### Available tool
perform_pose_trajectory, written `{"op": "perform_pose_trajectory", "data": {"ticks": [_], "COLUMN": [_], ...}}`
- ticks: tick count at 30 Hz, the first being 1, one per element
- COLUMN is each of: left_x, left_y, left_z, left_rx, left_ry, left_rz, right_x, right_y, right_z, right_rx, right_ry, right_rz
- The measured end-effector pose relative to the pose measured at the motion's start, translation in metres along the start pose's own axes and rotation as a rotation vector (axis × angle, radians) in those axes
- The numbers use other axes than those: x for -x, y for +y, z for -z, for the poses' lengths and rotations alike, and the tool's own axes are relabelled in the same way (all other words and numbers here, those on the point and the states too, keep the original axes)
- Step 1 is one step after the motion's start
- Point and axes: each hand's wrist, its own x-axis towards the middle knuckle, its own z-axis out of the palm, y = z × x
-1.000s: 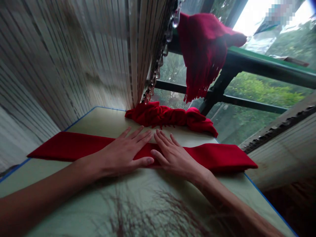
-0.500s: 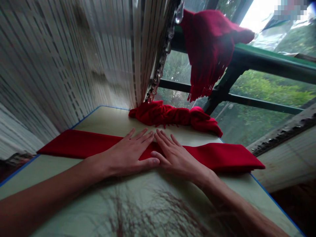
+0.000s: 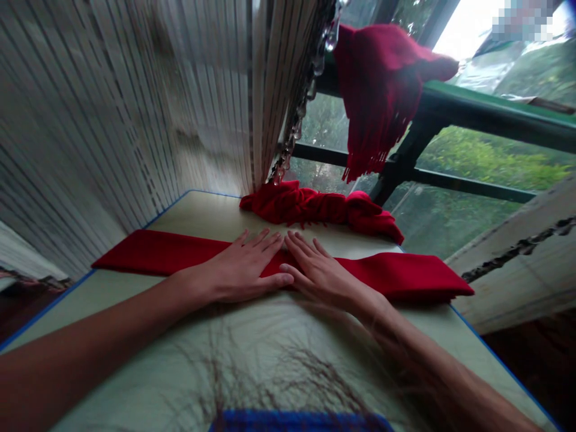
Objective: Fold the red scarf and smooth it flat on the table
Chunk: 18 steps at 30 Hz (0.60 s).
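A red scarf (image 3: 400, 275), folded into a long flat strip, lies across the table (image 3: 148, 336) from its left side to its right side. On the middle of the strip rests my left hand (image 3: 245, 264), palm down with fingers spread. My right hand (image 3: 317, 264) lies flat beside it, also palm down and open. The thumbs cross or touch, and the fingertips of both hands nearly meet beyond the scarf's far edge. The part of the scarf under my palms is hidden.
A second red scarf (image 3: 321, 207) lies bunched at the table's far edge. Another fringed red scarf (image 3: 378, 90) hangs over the green window rail (image 3: 495, 117). A striped curtain (image 3: 180, 120) borders the left, with a pale curtain (image 3: 526, 276) at right. Something blue (image 3: 301, 420) shows at the bottom.
The camera view has shifted slightly, and a blue edge now shows at the bottom. My hands stay flat on the folded scarf, with no clear movement over it.
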Motion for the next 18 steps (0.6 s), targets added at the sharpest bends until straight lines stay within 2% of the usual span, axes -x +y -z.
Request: {"op": "perform_pose_trajectory", "data": {"ticks": [6,15,18], "left_x": [-0.0027,-0.0027,-0.0011], "left_y": [-0.0031,-0.0051,-0.0030], "left_z": [-0.0047,-0.0060,-0.0031], "left_rx": [-0.021,-0.013,-0.032], "left_ry": [-0.022,-0.017,0.037], "left_rz": [0.008,0.003,-0.028], "right_x": [0.0002,0.0010,0.0004], "right_y": [0.0041,0.0052,0.0015], "right_z": [-0.0027,-0.0034,-0.0018], "right_rx": [0.004,-0.005,-0.020], "right_ry": [-0.066,-0.041,-0.018], "right_rz": [0.007,0.000,0.006]}}
